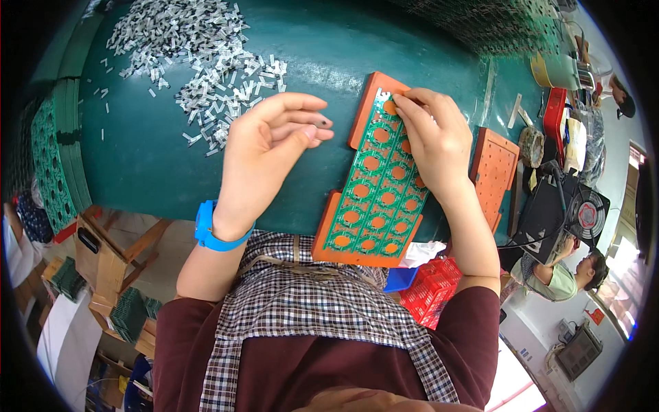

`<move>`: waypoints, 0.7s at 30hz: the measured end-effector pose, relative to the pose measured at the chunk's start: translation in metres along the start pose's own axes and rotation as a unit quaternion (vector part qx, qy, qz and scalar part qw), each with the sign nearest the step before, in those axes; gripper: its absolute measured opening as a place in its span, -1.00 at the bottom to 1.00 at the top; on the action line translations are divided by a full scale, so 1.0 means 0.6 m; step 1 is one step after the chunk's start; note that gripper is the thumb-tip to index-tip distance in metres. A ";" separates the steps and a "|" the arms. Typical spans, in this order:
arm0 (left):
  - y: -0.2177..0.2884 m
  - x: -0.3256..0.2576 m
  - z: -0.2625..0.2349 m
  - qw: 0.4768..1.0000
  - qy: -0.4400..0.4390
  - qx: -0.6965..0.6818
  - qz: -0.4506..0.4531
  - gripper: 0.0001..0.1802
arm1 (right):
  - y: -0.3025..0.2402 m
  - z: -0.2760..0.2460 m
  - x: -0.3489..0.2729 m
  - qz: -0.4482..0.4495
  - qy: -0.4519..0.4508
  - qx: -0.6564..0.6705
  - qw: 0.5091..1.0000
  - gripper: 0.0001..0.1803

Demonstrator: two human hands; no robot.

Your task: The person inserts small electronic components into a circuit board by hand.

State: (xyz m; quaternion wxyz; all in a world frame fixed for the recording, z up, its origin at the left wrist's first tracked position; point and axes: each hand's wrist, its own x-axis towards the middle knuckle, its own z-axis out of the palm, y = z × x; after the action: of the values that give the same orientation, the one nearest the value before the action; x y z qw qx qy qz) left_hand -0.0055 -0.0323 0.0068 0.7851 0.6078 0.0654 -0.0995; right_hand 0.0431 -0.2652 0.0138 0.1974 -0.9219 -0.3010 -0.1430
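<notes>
A green circuit board with rows of round orange-looking openings lies on an orange fixture plate, slanting across the table's front edge. At its far end, my right hand has thumb and fingertips pinched together just over the board; what they hold, if anything, is hidden. Small white pieces show beside those fingertips. My left hand is raised left of the board, fingers curled and thumb close to them. A tiny dark spot shows at its fingertips, too small to name. Left of it lies a pile of small white-and-black parts.
Stacked green boards stand on the left and at the far right. Right of my right arm are another orange plate, a red tray and a black fan. A red crate sits below. Other people are at right.
</notes>
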 end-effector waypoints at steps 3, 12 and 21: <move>0.006 -0.004 0.013 0.999 -0.014 -0.008 -0.041 -0.70 | -0.037 -0.013 0.008 -0.030 -0.016 -0.029 0.999 -0.63; 0.007 -0.013 0.033 0.997 -0.058 -0.038 -0.045 -0.79 | -0.075 -0.018 0.013 0.142 -0.063 0.326 0.933 -0.91; 0.002 0.003 0.000 0.833 0.136 0.448 0.295 -0.87 | -0.025 -0.019 0.003 0.082 -0.105 0.130 0.982 -0.93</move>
State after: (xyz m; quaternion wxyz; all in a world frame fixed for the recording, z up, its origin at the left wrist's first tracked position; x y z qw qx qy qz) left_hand -0.0033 -0.0321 0.0073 0.4020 0.8907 -0.0627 0.2026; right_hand 0.0338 -0.2581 0.0287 0.2939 -0.9200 -0.2591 0.0121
